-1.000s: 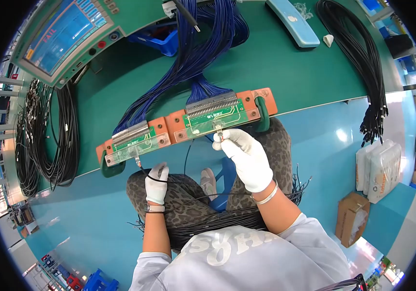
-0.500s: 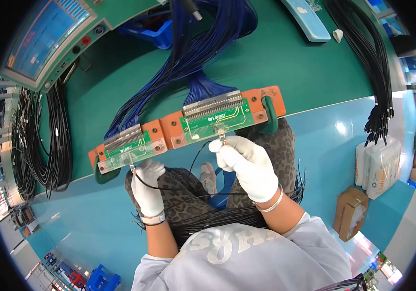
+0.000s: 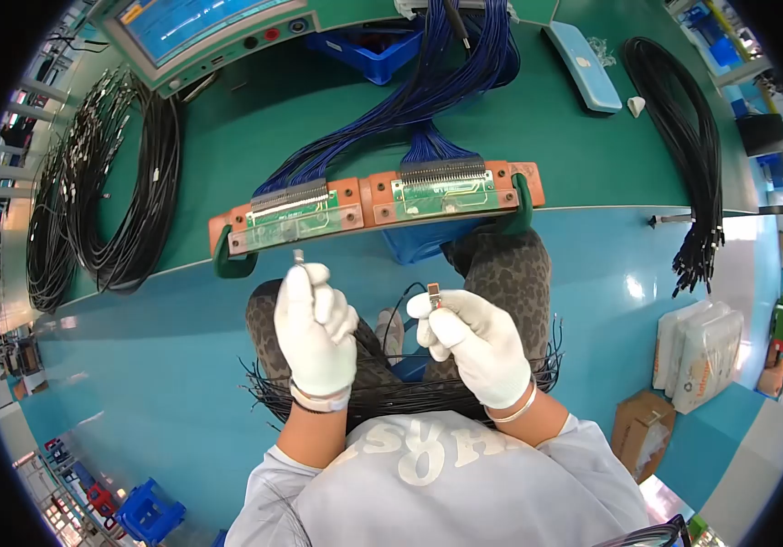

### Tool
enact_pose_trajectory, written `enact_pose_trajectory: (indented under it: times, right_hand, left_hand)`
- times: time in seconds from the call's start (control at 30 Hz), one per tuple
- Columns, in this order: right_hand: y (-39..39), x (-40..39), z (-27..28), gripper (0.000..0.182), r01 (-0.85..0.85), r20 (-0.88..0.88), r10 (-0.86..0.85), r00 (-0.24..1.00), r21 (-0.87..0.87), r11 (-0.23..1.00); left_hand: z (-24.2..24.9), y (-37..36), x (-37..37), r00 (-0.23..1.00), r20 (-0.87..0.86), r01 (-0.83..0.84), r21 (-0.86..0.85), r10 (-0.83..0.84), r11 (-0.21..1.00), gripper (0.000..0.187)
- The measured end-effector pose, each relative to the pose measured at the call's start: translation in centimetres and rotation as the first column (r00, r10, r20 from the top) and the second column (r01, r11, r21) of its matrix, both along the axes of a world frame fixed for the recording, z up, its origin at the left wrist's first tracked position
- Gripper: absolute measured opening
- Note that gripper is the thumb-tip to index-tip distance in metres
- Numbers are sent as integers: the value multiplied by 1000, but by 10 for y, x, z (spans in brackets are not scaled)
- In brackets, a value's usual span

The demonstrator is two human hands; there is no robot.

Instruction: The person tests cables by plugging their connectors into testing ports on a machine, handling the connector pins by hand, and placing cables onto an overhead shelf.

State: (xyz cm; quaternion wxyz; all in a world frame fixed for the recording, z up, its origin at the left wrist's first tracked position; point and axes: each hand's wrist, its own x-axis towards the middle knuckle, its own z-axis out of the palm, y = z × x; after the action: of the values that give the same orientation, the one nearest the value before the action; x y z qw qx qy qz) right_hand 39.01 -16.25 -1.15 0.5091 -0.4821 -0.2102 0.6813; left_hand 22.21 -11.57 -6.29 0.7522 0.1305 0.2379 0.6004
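My left hand (image 3: 315, 324), in a white glove, is closed with a small metal cable connector (image 3: 298, 258) at its fingertips, just below the left test board (image 3: 293, 221). Lower and to the right, my gloved right hand (image 3: 478, 342) pinches another metal connector (image 3: 434, 294), apart from the right test board (image 3: 443, 193). A thin black cable (image 3: 394, 314) runs near my right fingers. Both green boards sit on an orange fixture (image 3: 365, 199) at the table edge, with bundles of blue wires (image 3: 373, 117) leading from them. A green clamp (image 3: 516, 214) grips each end.
A monitor-like tester (image 3: 200, 41) stands at the back left near a blue bin (image 3: 368, 59). Black cable bundles lie on the table left (image 3: 150, 191) and right (image 3: 688, 137). A light-blue case (image 3: 583, 68) lies at the back. More black cables (image 3: 391, 397) rest across my lap.
Both connectors have come away from the test boards and moved toward me with my hands. The left hand has turned upright. The view has shifted, so the fixture appears farther right.
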Motion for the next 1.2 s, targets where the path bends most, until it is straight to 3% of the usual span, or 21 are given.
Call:
enact_pose_trajectory:
  times: [0.13, 0.2, 0.27, 0.47, 0.63, 0.93, 1.1, 1.2]
  right_hand:
    - [-11, 5, 34, 19, -82, 120, 66, 991, 133, 988]
    - [-19, 4, 51, 18, -198, 170, 171, 971, 158, 967]
    - [-31, 2, 62, 18, -319, 214, 282, 935, 162, 934]
    - [-57, -7, 74, 15, -455, 342, 379, 860, 178, 873]
    - [-71, -12, 77, 14, -469, 427, 349, 834, 217, 856]
    - [-87, -19, 81, 12, -404, 534, 194, 823, 311, 860]
    - [-92, -18, 83, 12, -386, 559, 169, 811, 296, 873]
    - [-93, -18, 83, 12, -391, 574, 154, 804, 315, 865]
  left_hand:
    - [28, -30, 11, 1000, -30, -5, 29, 6, 1000, 21]
    - [59, -40, 13, 946, -324, 36, 70, -11, 997, 19]
    - [85, -53, 10, 805, -593, 72, 75, -13, 995, 18]
    - [116, -83, -1, 780, -609, 256, 96, -146, 962, 9]
    - [121, -101, -3, 771, -636, 142, 152, -13, 978, 17]
    - [118, -120, -9, 647, -705, 186, 515, 290, 836, 15]
    - [122, -132, -8, 804, -582, 99, 329, 119, 939, 18]
    - [120, -132, -6, 784, -602, 95, 359, 153, 928, 18]
